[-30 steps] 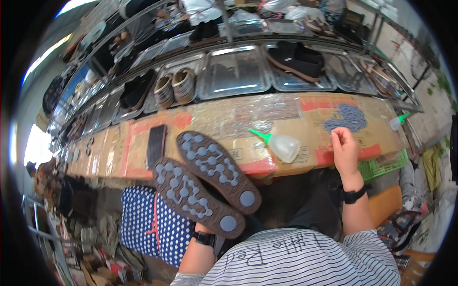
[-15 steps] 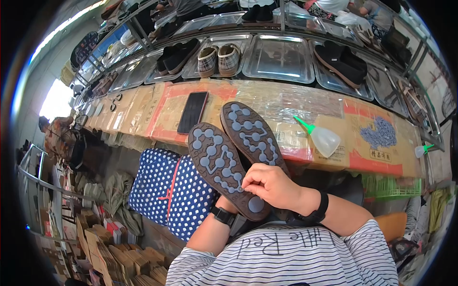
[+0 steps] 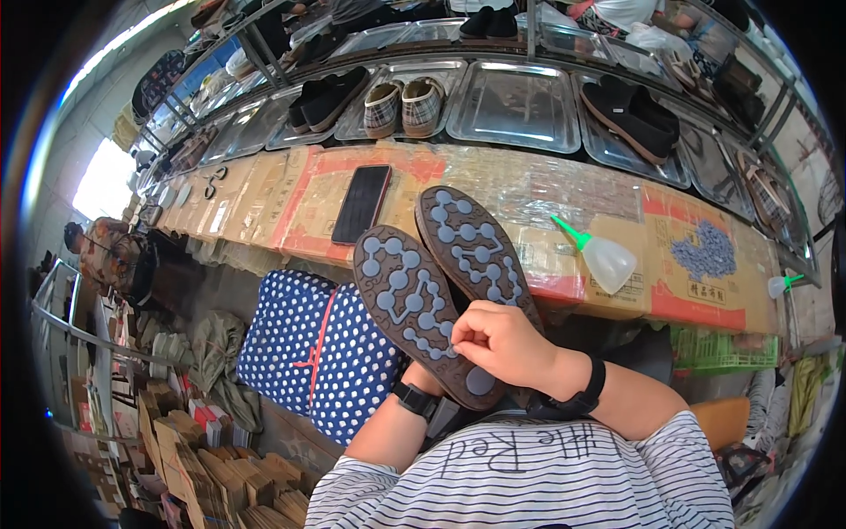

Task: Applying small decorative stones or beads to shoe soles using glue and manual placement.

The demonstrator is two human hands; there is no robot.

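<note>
Two dark shoes lie sole-up side by side over my lap, the left shoe and the right shoe, each with grey-blue round studs in the sole. My left hand holds them from underneath and is mostly hidden; only its wrist with a black watch shows. My right hand rests on the heel ends, its fingers curled and pinched together against the left shoe's sole. Whether anything is between the fingertips is hidden.
A cardboard-covered bench carries a black phone, a glue bottle with green nozzle and a pile of small blue-grey pieces. Metal trays behind hold checked shoes and black shoes. A blue dotted bag stands at lower left.
My right hand left the pile of small pieces on the bench and came back onto the shoes' heels. The view has dropped and turned a little left.
</note>
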